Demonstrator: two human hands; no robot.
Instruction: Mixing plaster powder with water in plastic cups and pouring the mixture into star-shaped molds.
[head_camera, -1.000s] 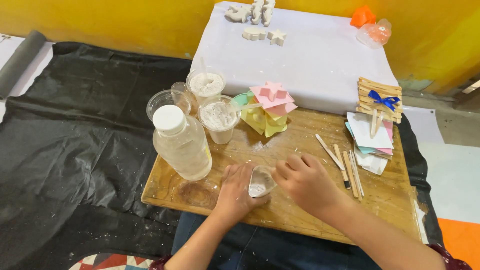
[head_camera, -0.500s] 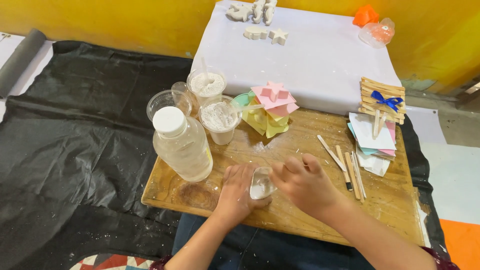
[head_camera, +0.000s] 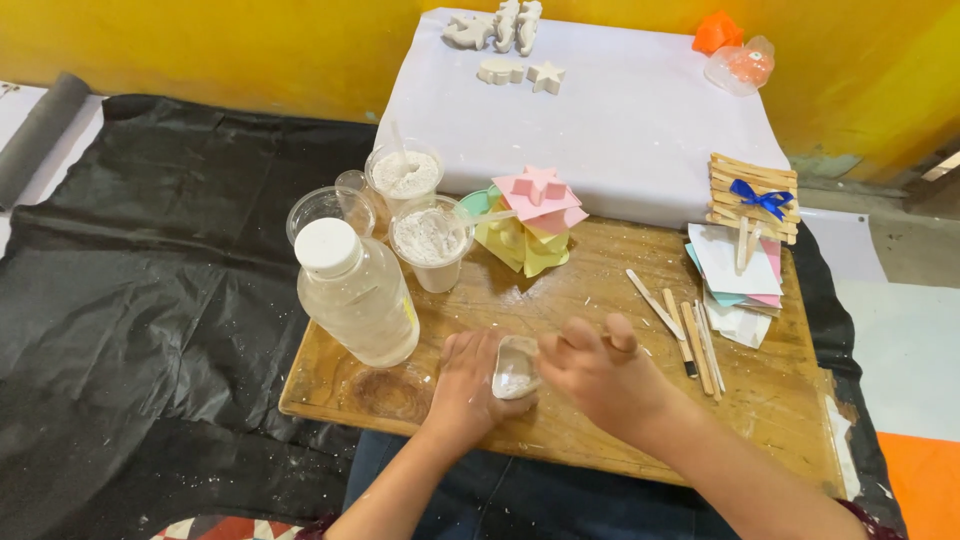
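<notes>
Cradling small mould (head_camera: 515, 368), both hands (head_camera: 470, 385) touching

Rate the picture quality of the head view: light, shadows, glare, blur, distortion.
Head view: soft, even light with only faint shadows under the plastic bottle and cups; no harsh glare, just mild sheen on the black sheet. Focus holds across the wooden board; the right hand looks slightly smeared beside the left hand at the small white mould. Wide-angle bending shows at the edges.

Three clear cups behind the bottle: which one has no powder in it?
The leftmost clear cup, just behind the bottle's white cap. It looks empty, while the back cup and the front cup each hold white powder.
</notes>
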